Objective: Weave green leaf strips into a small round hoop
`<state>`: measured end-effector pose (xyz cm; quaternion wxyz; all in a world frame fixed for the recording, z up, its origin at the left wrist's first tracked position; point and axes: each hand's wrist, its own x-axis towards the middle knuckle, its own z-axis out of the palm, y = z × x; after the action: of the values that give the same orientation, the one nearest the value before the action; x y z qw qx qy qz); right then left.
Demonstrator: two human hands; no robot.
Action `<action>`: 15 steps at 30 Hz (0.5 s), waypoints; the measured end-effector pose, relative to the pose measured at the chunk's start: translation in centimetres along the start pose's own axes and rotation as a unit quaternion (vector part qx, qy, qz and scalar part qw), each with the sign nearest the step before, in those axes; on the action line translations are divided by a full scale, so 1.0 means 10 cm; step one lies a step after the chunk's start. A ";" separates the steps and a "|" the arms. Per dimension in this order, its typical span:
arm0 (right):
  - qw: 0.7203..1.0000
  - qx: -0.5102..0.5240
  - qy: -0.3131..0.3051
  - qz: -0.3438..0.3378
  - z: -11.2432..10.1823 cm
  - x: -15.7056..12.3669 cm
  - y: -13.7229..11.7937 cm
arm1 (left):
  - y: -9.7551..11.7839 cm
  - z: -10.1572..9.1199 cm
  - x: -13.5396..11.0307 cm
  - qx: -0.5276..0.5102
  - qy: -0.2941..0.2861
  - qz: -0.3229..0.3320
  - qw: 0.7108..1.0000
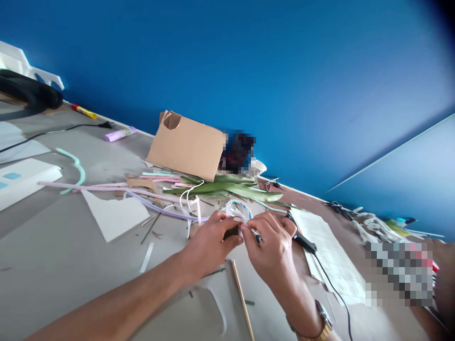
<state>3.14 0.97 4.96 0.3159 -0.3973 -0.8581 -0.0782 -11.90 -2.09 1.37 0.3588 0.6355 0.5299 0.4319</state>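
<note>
My left hand [209,244] and my right hand [272,248] meet over the grey table [53,246], fingers pinched together. Between them sits a curled loop of white paper strip [237,209] with blue marks and a small dark piece [232,232]. The left fingers are closed on that dark piece and the strip. The right fingers pinch the strip and also hold a thin dark pen-like thing [256,237]. A gold watch [322,327] is on my right wrist.
A cardboard box [186,147] lies behind, with long green leaves [231,189] and pastel paper strips [117,189] in front. White paper pieces [113,215], a wooden stick [241,298], a black glue gun [304,241] with cord, printed sheets [330,255] and markers [119,134] lie around.
</note>
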 end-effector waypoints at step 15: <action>0.998 -0.032 0.004 -0.048 -0.15 -0.07 -0.10 | 0.04 -0.04 0.00 0.006 0.006 -0.048 0.999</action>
<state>3.43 -0.73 5.88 0.3025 -0.3649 -0.8720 -0.1221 -12.15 -2.17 1.84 0.3720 0.6088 0.5647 0.4149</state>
